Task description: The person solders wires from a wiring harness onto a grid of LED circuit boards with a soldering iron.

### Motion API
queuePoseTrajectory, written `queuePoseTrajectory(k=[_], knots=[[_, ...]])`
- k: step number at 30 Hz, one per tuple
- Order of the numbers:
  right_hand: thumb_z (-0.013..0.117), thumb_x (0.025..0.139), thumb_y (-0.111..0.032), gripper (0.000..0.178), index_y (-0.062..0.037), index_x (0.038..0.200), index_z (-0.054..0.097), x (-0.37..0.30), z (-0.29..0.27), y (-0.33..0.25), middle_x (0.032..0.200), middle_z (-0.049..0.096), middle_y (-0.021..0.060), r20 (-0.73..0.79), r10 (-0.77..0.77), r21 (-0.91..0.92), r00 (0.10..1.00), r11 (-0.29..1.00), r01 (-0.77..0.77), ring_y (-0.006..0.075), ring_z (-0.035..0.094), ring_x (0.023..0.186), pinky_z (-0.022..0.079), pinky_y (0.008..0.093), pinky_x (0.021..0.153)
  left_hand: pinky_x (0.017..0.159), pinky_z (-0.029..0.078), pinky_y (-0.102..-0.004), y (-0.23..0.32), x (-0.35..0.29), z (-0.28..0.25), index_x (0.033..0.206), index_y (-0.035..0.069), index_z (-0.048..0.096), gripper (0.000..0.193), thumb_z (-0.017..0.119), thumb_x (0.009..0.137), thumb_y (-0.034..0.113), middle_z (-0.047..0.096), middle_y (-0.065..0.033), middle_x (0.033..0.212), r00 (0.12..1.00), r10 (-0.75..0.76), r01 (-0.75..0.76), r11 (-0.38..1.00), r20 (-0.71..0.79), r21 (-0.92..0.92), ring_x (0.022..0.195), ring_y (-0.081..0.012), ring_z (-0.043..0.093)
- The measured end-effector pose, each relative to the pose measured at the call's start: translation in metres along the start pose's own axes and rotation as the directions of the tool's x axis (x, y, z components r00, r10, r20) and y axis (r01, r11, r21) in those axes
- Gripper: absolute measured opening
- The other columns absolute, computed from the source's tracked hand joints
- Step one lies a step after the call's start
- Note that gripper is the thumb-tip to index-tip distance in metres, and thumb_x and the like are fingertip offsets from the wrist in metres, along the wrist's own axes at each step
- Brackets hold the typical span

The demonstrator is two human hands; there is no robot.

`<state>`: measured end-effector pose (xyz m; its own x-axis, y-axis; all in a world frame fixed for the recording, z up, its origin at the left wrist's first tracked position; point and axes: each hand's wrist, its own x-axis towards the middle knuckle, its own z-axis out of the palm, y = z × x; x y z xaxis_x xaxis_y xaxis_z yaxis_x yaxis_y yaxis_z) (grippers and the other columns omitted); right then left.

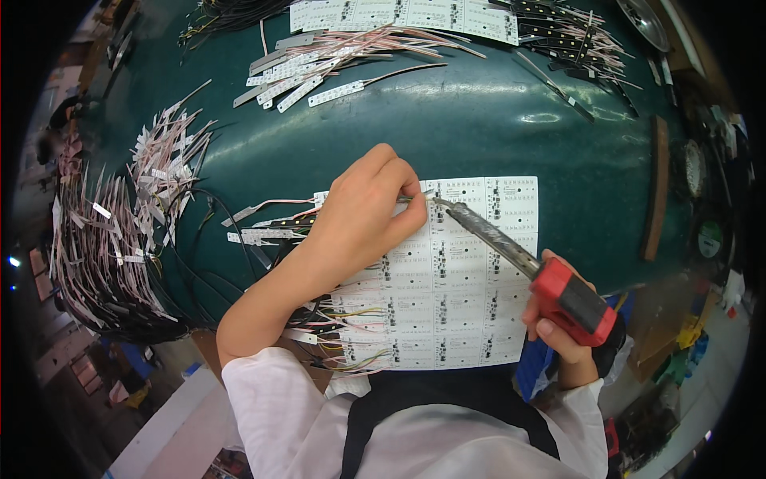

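Observation:
A white panel of circuit boards (513, 191) lies in front of me on the green table, its small dark components set in rows. My right hand (558, 331) grips a soldering iron (574, 302) by its red and black handle. The iron slants up to the left, and its tip is at the panel's upper part. Close to that tip, my left hand (371, 203) pinches a thin wire, mostly hidden by the fingers. Under my left forearm, several coloured wires (363, 311) run along the panel's left side.
White LED strips with pink wires (299, 72) are heaped at the far side, beside more white panels (463, 20). Dark strips (570, 40) lie at the far right. Bundles of wired strips (104, 239) cover the left edge. A brown bar (656, 188) rests at the right.

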<state>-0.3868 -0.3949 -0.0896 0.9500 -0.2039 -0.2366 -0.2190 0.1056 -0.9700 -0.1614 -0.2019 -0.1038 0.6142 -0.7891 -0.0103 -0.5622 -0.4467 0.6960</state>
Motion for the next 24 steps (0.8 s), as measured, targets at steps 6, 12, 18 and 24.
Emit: queuePoseTrajectory(k=[6,12,18,24], knots=[[0.068,0.073,-0.013,0.083,0.0084,0.141,0.025,-0.013,-0.004,-0.001,0.083,0.064,0.0152,-0.132,0.073,0.423,0.989,0.906,-0.011,0.0173,0.061,0.058,0.050,0.0259,0.055,0.057,0.046,-0.0263,0.002,0.001,-0.001,0.082,0.001,0.057,0.011,0.066,0.076,0.005,0.053,-0.0063,0.082,1.000,-0.017,0.017,1.000,0.011,-0.014,0.066,-0.0163,0.055],[0.069,0.074,-0.015,0.085,0.0088,0.142,0.023,-0.010,-0.008,0.003,0.085,0.063,0.0170,-0.118,-0.025,0.430,0.993,0.900,0.074,0.0174,0.060,0.058,0.049,0.0245,0.054,0.058,0.040,-0.0208,0.000,0.003,-0.016,0.079,0.002,0.062,0.006,0.067,0.076,0.004,0.054,-0.0016,0.085,0.990,-0.107,0.130,0.941,0.090,-0.313,0.067,-0.0080,0.049],[0.068,0.073,-0.013,0.080,0.0096,0.139,0.030,-0.007,-0.005,0.011,0.086,0.064,0.0175,-0.068,-0.003,0.425,0.998,0.905,0.032,0.0175,0.063,0.061,0.053,0.0258,0.055,0.060,0.039,-0.0202,-0.001,0.002,-0.019,0.076,0.003,0.062,0.007,0.066,0.072,-0.001,0.054,-0.0019,0.086,0.986,-0.120,0.157,0.908,0.116,-0.389,0.071,-0.0080,0.050],[0.066,0.070,-0.010,0.077,0.0128,0.136,0.034,-0.004,-0.003,0.022,0.084,0.066,0.0167,-0.069,-0.059,0.326,0.996,0.942,0.079,0.0184,0.065,0.060,0.054,0.0263,0.057,0.063,0.043,-0.0207,-0.001,0.002,-0.016,0.075,0.002,0.059,0.008,0.064,0.071,-0.002,0.054,-0.0031,0.087,0.990,-0.115,0.140,0.906,0.087,-0.399,0.075,-0.0096,0.053]])
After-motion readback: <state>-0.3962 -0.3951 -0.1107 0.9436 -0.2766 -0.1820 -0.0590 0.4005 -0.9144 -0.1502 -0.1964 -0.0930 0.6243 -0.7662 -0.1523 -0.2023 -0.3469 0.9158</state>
